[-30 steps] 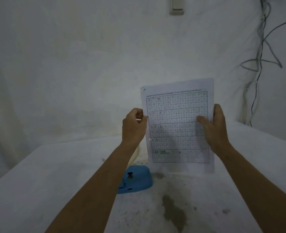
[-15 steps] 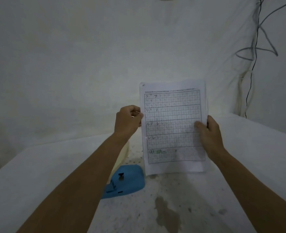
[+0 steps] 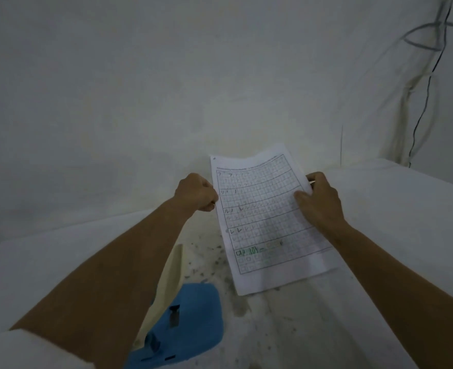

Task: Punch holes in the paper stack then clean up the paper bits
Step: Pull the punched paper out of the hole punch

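Now held tilted above the counter: paper stack, grid side up, left hand with grip pinching the left edge, right hand with grip pinching the right edge, thumb on top. Just below-left of the stack, resting on the counter, blue hole punch. Scattered between punch and stack, dark paper bits.

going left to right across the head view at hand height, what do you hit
left hand → white gridded worksheet paper stack → right hand → thin black cable hanging down the white wall
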